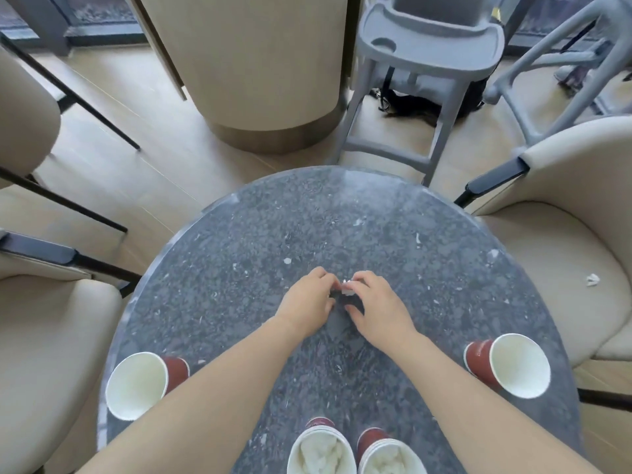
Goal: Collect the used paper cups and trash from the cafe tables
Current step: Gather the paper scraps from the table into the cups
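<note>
Both hands' fingers (326, 279) on a white paper scrap (347, 287) (mid-table (239, 234)).

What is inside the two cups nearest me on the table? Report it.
Crumpled white paper fills the left near cup and the right near cup. The wads cover both bottoms, so anything beneath cannot be seen.

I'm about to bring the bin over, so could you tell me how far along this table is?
Done: the two nearest cups already hold crumpled paper. In hand: the left hand and right hand pinch a white scrap over the table. Left: loose scraps farther out, a stray scrap on the right chair seat, plus the empty left cup and empty right cup at its edges.
</note>
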`<state>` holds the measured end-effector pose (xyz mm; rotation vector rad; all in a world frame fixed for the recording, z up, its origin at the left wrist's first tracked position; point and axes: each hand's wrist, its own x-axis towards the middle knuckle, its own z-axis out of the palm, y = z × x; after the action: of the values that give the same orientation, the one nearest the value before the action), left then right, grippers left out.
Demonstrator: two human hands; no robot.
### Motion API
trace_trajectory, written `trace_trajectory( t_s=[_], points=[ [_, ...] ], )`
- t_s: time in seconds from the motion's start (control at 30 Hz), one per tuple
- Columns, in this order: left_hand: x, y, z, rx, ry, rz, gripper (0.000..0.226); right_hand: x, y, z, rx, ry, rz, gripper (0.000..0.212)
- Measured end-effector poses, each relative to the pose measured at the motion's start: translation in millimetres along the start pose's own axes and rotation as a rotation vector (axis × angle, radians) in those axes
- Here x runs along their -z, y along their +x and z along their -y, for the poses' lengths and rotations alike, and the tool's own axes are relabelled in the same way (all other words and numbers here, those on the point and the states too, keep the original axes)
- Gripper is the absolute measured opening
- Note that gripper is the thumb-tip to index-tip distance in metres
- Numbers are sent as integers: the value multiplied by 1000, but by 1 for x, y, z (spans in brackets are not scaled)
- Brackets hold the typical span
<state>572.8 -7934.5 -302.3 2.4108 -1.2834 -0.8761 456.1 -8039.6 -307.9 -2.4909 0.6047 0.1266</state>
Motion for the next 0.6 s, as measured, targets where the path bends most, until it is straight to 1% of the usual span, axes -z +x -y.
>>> trace_trajectory(
  t_s=[0.07, 0.1, 0.17, 0.23, 0.3, 0.37, 0.47, 0.6],
  points=[
    [-5, -6, 1, 9, -22, -10, 20, -4, -4, -4, 44, 2, 27, 13],
    [-6, -10, 1, 9, -27, -8, 18, -5, -7, -6, 63, 14, 38, 10],
    [-8, -22, 0, 5, -30, -5, 18, -4, -16, -7, 62, 83, 28, 12],
    [-6, -37, -3, 7, -52, -30, 17, 3, -31, -3, 33, 187, -41, 16],
    [-1, -55, -11, -2, -98, -89, 16, 13, -51, 5, 43, 274, -122, 18],
    [7, -77, -23, -38, -146, -162, 15, 23, -77, 14, 82, 302, -169, 19],
    [18, -114, -43, -78, -215, -241, 17, 37, -117, 27, 135, 331, -198, 19],
    [14, -166, -65, -63, -248, -278, 20, 44, -169, 40, 173, 370, -183, 21]
  ],
)
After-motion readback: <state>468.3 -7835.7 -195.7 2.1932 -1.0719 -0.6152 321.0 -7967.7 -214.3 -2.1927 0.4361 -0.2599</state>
